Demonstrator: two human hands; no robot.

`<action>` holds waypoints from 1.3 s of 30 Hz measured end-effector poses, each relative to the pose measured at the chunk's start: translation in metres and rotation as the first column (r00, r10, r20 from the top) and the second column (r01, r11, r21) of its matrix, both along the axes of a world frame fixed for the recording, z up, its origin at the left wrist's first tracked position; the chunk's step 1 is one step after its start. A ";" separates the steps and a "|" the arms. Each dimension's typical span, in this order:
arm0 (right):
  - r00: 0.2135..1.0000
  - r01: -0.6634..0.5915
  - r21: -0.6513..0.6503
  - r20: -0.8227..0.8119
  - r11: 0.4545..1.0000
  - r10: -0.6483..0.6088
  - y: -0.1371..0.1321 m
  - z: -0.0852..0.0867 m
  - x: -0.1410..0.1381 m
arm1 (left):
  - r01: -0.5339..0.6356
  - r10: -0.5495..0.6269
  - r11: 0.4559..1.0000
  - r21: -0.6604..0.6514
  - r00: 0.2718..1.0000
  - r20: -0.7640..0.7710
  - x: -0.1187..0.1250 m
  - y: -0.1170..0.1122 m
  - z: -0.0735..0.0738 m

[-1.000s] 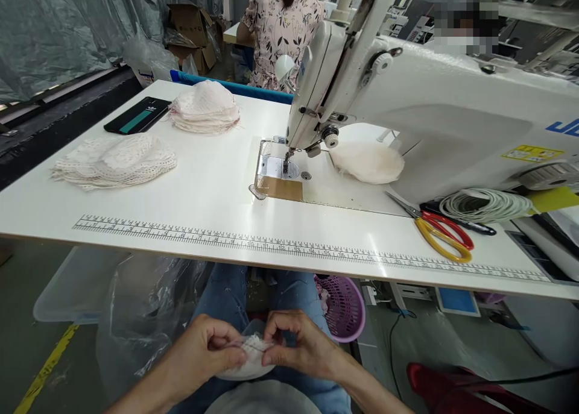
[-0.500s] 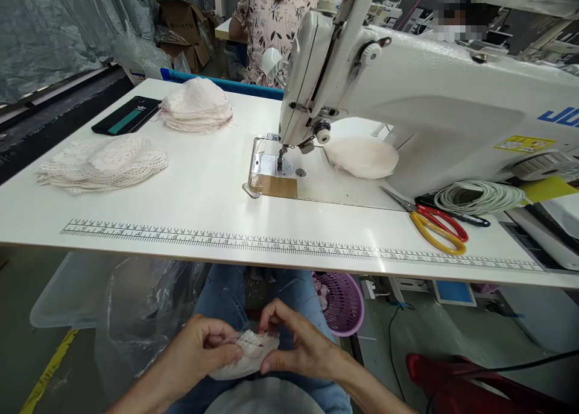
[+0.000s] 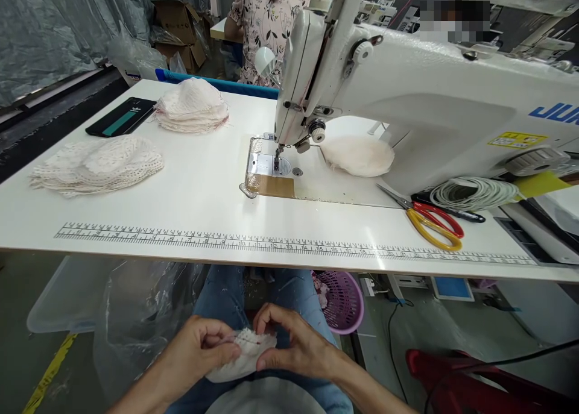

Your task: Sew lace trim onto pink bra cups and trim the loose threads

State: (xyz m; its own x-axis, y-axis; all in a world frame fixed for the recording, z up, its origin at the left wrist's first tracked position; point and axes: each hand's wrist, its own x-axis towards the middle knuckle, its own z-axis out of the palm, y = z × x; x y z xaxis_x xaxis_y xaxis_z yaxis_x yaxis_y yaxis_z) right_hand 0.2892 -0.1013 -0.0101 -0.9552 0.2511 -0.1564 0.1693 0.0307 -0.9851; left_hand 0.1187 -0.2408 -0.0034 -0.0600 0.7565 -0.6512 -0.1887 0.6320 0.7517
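Note:
Over my lap, below the table edge, a small white fabric piece (image 3: 242,361) with a frayed upper edge is stretched between both hands. My left hand (image 3: 210,346) pinches its left side between thumb and fingers. My right hand (image 3: 294,345) grips the right side, thumb low and fingertips at the upper edge. A thin dark reddish line runs along the cloth near its top. Above, on the table, stands a sewing machine (image 3: 416,82), its needle over the metal plate. A pale rounded fabric piece (image 3: 359,156) lies under the machine's arm.
Two stacks of white fabric, a lacy one (image 3: 97,164) and a pinkish one (image 3: 192,106), sit at left beside a black phone-like item (image 3: 120,117). Scissors (image 3: 432,221) and coiled cord (image 3: 474,194) lie right. A purple basket (image 3: 346,302) stands below. A person (image 3: 266,28) is behind.
The view has shifted slightly, so table items sit a little further left. Both hands keep their hold on the fabric piece, with hardly any movement.

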 end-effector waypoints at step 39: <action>0.992 0.122 -0.075 0.037 0.990 -0.120 -0.009 0.002 -0.003 | 0.037 -0.036 0.999 0.025 0.999 -0.017 0.006 0.004 0.006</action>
